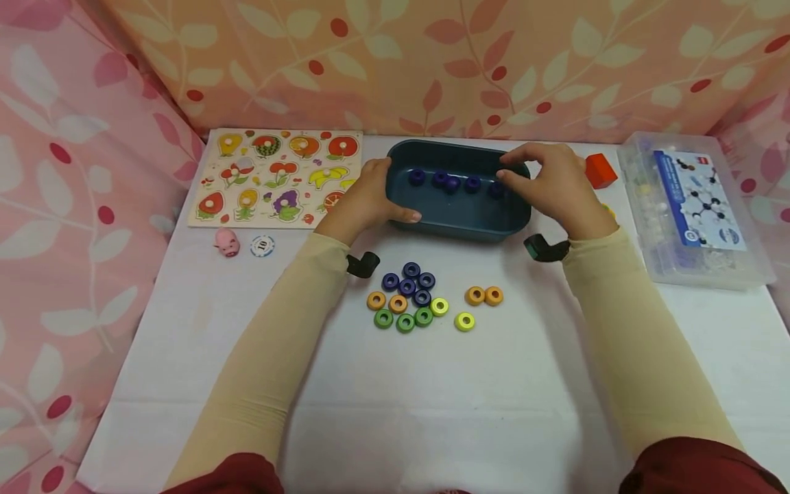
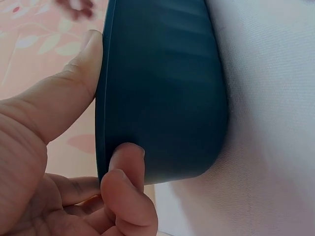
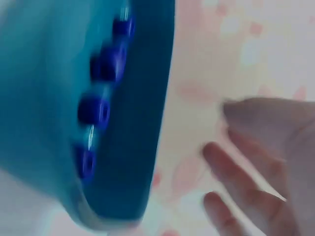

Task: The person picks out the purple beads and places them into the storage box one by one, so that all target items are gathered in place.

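Observation:
A dark teal plastic tub (image 1: 450, 232) stands on the white-covered table. Several purple ring-shaped beads (image 1: 452, 185) lie in a row inside it. My left hand (image 1: 365, 199) grips the tub's left end, its thumb on the rim and other fingers against the outer wall (image 2: 167, 98). Over the right end, my right hand (image 1: 552, 182) hovers with thumb and forefinger apart. The right wrist view shows its fingers (image 3: 246, 191) loosely bent, holding nothing, beside the tub wall (image 3: 130, 187). In front lie loose purple (image 1: 407, 287), orange (image 1: 398, 304), green (image 1: 405, 323) and yellow beads (image 1: 465, 322).
A fruit puzzle board (image 1: 278, 178) lies at the back left, with a pink pig toy (image 1: 227, 243) and a round chip (image 1: 262, 245) before it. Right of the tub are a red block (image 1: 600, 171) and a clear plastic case (image 1: 710, 271). Patterned curtains (image 1: 395, 75) enclose the table.

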A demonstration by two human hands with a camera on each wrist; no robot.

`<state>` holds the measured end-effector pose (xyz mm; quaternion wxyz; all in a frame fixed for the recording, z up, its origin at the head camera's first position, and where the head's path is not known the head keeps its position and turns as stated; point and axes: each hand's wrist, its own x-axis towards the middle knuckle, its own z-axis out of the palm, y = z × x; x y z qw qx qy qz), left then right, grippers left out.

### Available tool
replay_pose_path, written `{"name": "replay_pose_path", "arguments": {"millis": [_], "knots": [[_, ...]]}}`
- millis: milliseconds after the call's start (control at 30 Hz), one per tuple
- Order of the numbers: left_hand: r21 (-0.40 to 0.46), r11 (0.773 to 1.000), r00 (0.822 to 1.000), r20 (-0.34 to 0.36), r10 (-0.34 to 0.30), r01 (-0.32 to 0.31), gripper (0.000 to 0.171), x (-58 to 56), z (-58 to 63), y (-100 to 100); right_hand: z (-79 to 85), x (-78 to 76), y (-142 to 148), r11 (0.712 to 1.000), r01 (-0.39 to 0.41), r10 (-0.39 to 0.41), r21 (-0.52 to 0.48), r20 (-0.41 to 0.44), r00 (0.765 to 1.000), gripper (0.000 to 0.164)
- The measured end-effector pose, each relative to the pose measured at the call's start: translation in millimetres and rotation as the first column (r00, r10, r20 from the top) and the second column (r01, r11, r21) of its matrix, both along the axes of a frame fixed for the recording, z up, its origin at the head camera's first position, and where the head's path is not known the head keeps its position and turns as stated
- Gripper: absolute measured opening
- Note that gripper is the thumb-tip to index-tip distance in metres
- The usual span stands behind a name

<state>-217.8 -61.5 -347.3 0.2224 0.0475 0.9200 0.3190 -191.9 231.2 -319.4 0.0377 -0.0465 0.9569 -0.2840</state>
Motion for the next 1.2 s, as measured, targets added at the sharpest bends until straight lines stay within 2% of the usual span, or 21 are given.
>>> {"name": "replay_pose_path", "arguments": {"millis": [67, 167, 233, 300, 367, 433, 633, 767, 833, 933, 1067, 1200], "knots": [[-0.001, 1.000, 1.000, 0.002, 0.001, -0.001, 0.125, -0.4, -0.1, 0, -0.9, 21.7, -14, 0.997, -0.044, 0.041, -0.070, -0.051, 0.998, 0.040], [-0.007, 1.000, 1.000, 0.007, -0.006, 0.006, 0.125, -1.4, -0.4, 0, -11.5, 53.6, -38, 0.974, -0.203, 0.198, -0.098, -0.051, 0.979, 0.029], [-0.013, 1.000, 1.000, 0.005, -0.011, 0.011, 0.125, -2.3, -0.3, 1, -21.1, 69.5, -53, 0.944, -0.324, 0.325, -0.061, 0.007, 0.946, 0.024], [-0.016, 1.000, 1.000, 0.004, -0.013, 0.013, 0.125, -2.9, 0.1, 1, -31.3, 78.6, -66, 0.906, -0.424, 0.424, -0.019, 0.061, 0.904, 0.022], [-0.018, 1.000, 1.000, 0.001, -0.012, 0.012, 0.125, -3.2, 0.3, 1, -40.3, 82.0, -75, 0.876, -0.483, 0.479, 0.009, 0.104, 0.872, 0.022], [-0.018, 1.000, 1.000, 0.003, -0.010, 0.010, 0.125, -3.1, 0.1, 0, -48.7, 81.6, -81, 0.859, -0.512, 0.506, 0.022, 0.125, 0.854, 0.023], [-0.002, 1.000, 1.000, 0.006, -0.010, 0.010, 0.125, -1.8, -0.6, 0, -59.8, 77.8, -85, 0.854, -0.520, 0.511, 0.013, 0.164, 0.844, 0.023], [0.001, 1.000, 1.000, -0.003, -0.010, 0.010, 0.125, -2.3, -0.9, 0, -49.4, 76.9, -83, 0.849, -0.529, 0.518, 0.022, 0.172, 0.838, 0.021], [0.007, 1.000, 1.000, -0.001, -0.008, 0.008, 0.125, -2.3, -0.7, 0, -35.5, 73.9, -79, 0.857, -0.515, 0.505, 0.012, 0.177, 0.845, 0.022], [0.019, 1.000, 1.000, -0.005, -0.007, 0.007, 0.125, -1.7, 0.0, 0, -10.5, 59.8, -72, 0.885, -0.466, 0.461, 0.002, 0.138, 0.876, 0.023], [0.027, 1.000, 1.000, -0.013, -0.007, 0.007, 0.125, -0.7, 0.4, -1, 12.7, 22.0, -66, 0.925, -0.380, 0.380, -0.020, 0.056, 0.923, 0.028], [0.026, 1.000, 1.000, 0.005, -0.009, 0.009, 0.124, -0.7, -0.8, -1, 14.8, -21.6, -69, 0.940, -0.335, 0.338, -0.060, 0.047, 0.940, 0.036]]}}
